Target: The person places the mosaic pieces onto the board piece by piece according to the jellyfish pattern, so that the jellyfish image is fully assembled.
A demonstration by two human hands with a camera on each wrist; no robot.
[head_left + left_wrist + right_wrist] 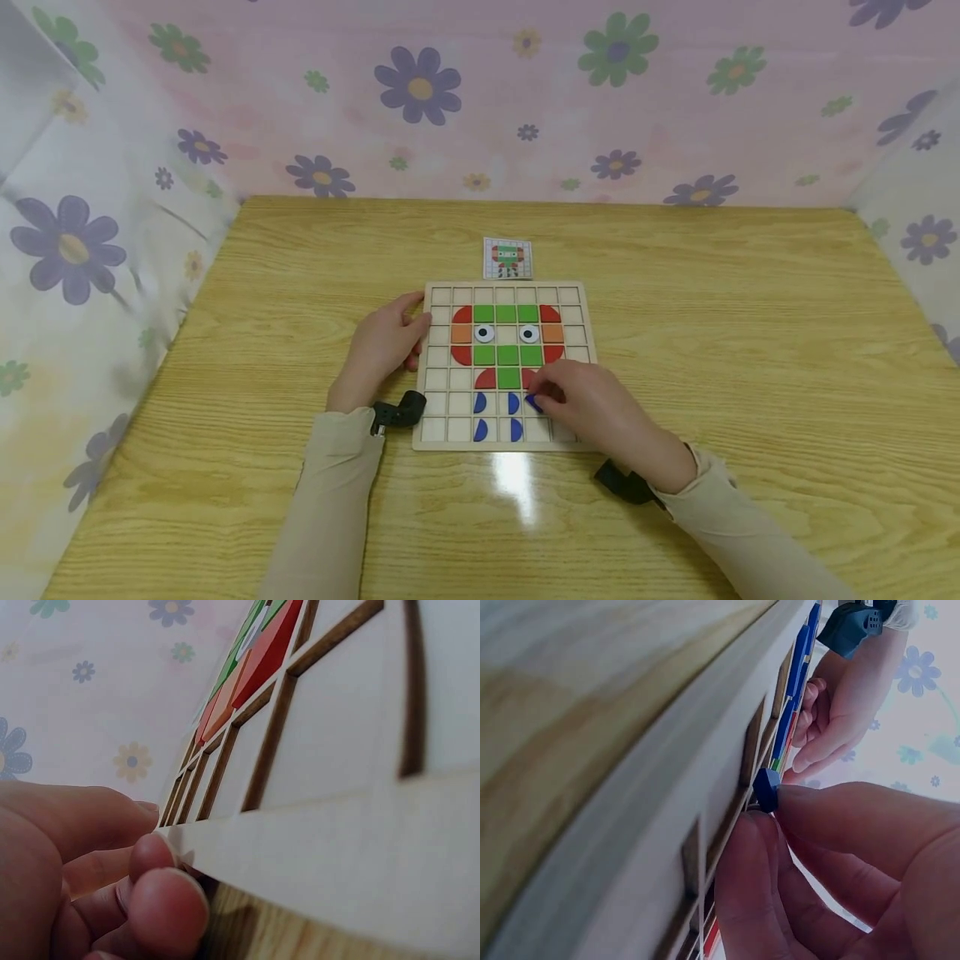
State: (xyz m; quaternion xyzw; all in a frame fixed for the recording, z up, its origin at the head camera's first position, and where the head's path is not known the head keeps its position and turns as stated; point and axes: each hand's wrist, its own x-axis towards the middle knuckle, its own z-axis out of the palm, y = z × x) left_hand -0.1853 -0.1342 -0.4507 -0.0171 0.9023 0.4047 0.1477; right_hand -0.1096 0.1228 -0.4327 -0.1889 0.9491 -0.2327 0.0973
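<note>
A square wooden grid board (pixel 437 404) holds coloured tiles forming a figure with red, orange and green tiles (pixel 507 356) and two eye tiles (pixel 484 333). My left hand (pixel 384 342) grips the board's left edge near its upper corner, fingers bent against the rim. Between thumb and fingertips, my right hand (pixel 592 400) pinches a small blue tile (pixel 766 790) over the lower right cells. Several blue half-round tiles (pixel 481 403) lie in the two lowest rows. A red tile (pixel 528 379) is partly covered by my right fingers.
A small pattern card (pixel 507 258) picturing a similar figure lies just beyond the board's far edge. The wood-grain table (pixel 225 375) extends around the board, and a flowered cloth (pixel 480 100) rises behind it. Each wrist carries a black camera (pixel 401 410).
</note>
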